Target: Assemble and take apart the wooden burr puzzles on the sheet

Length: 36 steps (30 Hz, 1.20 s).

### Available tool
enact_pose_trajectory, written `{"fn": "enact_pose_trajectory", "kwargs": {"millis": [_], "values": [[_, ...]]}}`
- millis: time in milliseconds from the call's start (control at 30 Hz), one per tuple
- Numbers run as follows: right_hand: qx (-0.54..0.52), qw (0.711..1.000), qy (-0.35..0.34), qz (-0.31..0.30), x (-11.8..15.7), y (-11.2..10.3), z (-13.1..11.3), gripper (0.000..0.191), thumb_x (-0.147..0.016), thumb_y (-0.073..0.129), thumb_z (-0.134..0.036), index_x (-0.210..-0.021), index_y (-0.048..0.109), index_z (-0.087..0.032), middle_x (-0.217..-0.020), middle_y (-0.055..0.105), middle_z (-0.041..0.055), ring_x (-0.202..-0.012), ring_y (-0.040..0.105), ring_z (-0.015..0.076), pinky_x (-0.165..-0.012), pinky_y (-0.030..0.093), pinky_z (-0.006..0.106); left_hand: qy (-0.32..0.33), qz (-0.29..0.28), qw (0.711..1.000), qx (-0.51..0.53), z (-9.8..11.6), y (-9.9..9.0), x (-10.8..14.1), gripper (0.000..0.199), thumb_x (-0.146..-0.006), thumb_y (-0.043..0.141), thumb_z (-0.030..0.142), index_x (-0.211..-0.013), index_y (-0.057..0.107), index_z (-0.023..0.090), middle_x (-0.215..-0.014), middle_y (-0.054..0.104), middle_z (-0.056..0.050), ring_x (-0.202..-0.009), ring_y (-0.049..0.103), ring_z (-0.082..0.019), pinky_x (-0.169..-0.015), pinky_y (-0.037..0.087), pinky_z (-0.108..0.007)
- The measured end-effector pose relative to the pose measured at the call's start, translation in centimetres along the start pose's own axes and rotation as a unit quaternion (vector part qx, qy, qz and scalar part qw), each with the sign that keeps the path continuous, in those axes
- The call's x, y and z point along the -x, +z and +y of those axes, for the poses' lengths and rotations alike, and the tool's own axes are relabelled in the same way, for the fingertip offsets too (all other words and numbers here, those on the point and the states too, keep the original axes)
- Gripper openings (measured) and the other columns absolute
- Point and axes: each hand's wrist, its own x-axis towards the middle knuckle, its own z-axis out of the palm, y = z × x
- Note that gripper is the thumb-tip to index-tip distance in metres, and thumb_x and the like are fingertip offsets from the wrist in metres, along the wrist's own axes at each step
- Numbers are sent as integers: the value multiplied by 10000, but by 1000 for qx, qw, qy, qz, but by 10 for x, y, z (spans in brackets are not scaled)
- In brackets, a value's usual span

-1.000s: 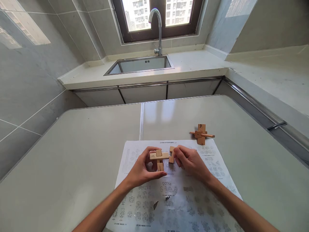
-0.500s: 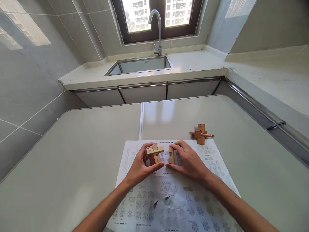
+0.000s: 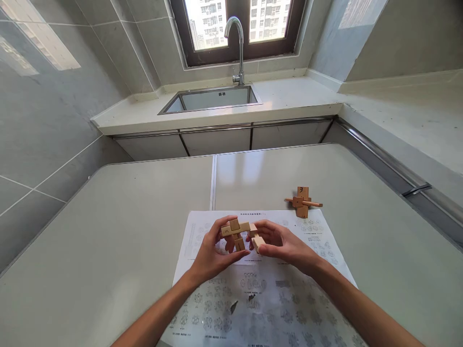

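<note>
My left hand (image 3: 213, 248) is closed round a small assembly of interlocking wooden puzzle pieces (image 3: 235, 229), one bar crossing the others. Between thumb and fingers of my right hand (image 3: 280, 239) is a single notched wooden puzzle piece (image 3: 258, 239), tilted, its upper end at the right end of the crossing bar. Whether the two touch I cannot tell. Both hands are just above a printed instruction sheet (image 3: 249, 279) covered in small line drawings. A darker, assembled wooden puzzle (image 3: 302, 202) with a thin stick through it rests by the sheet's top right corner.
The sheet lies on a pale table (image 3: 108, 231) with a seam down its far half. Two small torn spots mark the paper. Beyond the table stands a white counter (image 3: 289, 94) with a sink (image 3: 213, 110) and a tall tap (image 3: 240, 53) under a window.
My right hand has brought its notched piece left against or close to the assembly and turned it from upright to slanted. The assembly in my left hand has tilted slightly.
</note>
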Motion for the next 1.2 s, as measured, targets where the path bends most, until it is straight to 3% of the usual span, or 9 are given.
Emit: {"fn": "enact_pose_trajectory", "kwargs": {"millis": [100,267,567,800,1033,1200], "values": [[-5,1000,2,-18,1,4,-1,523,-861,810,-555,-1238,639,-236,-1260,721,116,-1233,671,299,-1087,518,488,25,-8,999,-29,-2,2,1,662,-785,890,383,-1348,562,271,-900,668,4,-767,631,-153,-715,543,-279],[13,1000,-8,4,1,10,4,462,-896,757,-592,-1148,645,-221,-1164,763,114,-1148,712,306,-1006,558,478,82,7,993,-80,-9,6,2,626,-783,888,332,-1325,578,286,-837,627,40,-633,521,-102,-666,517,-256],[23,999,-2,27,1,16,9,448,-926,709,-612,-1128,641,-218,-1113,783,107,-1077,737,303,-981,557,465,113,6,987,-115,-11,7,5,630,-797,875,290,-1341,557,309,-814,596,57,-632,508,-99,-669,509,-248],[48,999,16,12,2,16,4,478,-889,723,-651,-1083,626,-225,-1076,781,84,-1051,736,302,-935,572,433,148,-19,979,-135,-13,8,7,670,-764,896,276,-1337,553,316,-923,668,20,-710,595,-136,-674,539,-272],[58,998,21,6,4,14,4,439,-898,732,-611,-1046,623,-212,-1003,784,72,-977,741,283,-856,566,386,191,-5,967,-167,-9,7,5,775,-701,942,234,-1369,569,357,-1149,585,-48,-946,644,-208,-747,571,-313],[79,997,22,-3,3,12,6,452,-919,694,-623,-1071,633,-202,-988,773,74,-932,717,264,-808,544,359,204,-13,967,-154,-6,7,4,763,-688,935,225,-1349,572,339,-1172,614,-55,-983,662,-224,-782,579,-330]]}}
